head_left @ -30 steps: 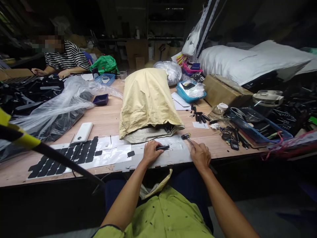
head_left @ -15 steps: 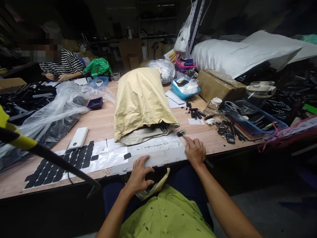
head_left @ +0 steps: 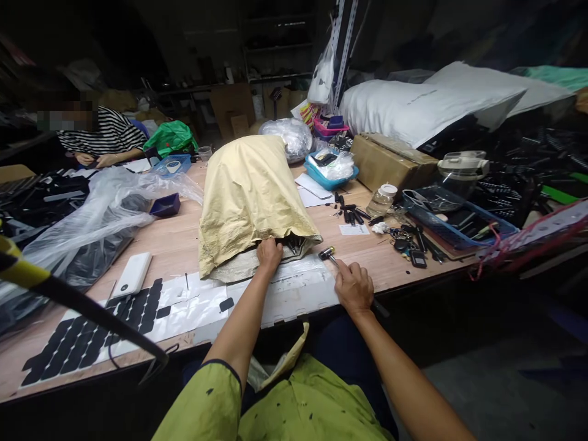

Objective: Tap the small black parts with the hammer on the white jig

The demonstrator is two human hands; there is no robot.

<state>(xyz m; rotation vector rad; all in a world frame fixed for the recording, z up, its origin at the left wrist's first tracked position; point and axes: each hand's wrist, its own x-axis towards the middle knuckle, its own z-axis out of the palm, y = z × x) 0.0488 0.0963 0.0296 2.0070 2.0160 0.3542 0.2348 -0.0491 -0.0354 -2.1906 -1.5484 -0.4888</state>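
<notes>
My left hand (head_left: 270, 252) is at the mouth of a full yellow woven sack (head_left: 252, 190), its fingers curled and partly hidden by the sack's edge. What they grip cannot be made out. Dark pieces (head_left: 294, 241) show inside the opening, just right of that hand. My right hand (head_left: 353, 286) rests at the table's front edge, closed around the handle of a small hammer (head_left: 327, 252) whose head points toward the sack. A pale grey board (head_left: 294, 300) lies along the edge between my two forearms.
Sheets of black stickers (head_left: 114, 318) and a white power bank (head_left: 133, 274) lie left. To the right are black parts (head_left: 351, 211), a glass jar (head_left: 382, 199), keys (head_left: 416, 254) and a blue basket (head_left: 459, 223). A dark lamp-like arm (head_left: 92, 303) crosses the left front. A person (head_left: 105, 138) sits far left.
My left hand has gone forward from the front edge to the sack's mouth. My right hand stays near the edge, still holding the hammer. The whole view has shifted slightly.
</notes>
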